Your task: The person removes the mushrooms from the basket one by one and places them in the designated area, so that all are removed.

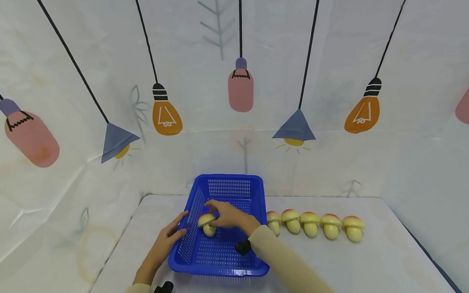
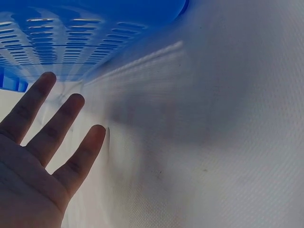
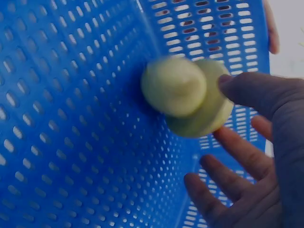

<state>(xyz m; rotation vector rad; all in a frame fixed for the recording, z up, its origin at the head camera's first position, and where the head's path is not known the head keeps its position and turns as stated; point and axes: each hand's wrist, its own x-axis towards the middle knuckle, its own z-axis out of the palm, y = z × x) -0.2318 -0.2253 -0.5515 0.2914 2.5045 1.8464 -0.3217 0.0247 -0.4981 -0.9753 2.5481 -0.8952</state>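
A blue perforated plastic basket point(image 1: 220, 269) stands on the white table. Inside it, my right hand point(image 1: 228, 215) pinches a toy mushroom point(image 1: 206, 220) by its cap, near the basket's left wall. The right wrist view shows the mushroom's pale rounded stem point(image 3: 173, 86) turned toward the camera, with the thumb point(image 3: 256, 90) on one side of the cap and a fingertip on the other. My left hand point(image 1: 165, 243) rests against the outside of the basket's left side. In the left wrist view its fingers point(image 2: 57, 126) are spread and straight beside the wall.
Several more toy mushrooms point(image 1: 310, 224) with yellow stems and reddish caps stand in a row right of the basket. A white cloth wall point(image 1: 326, 168) printed with hanging lamps rises behind the table. The table's right edge point(image 1: 432, 260) slants toward the front.
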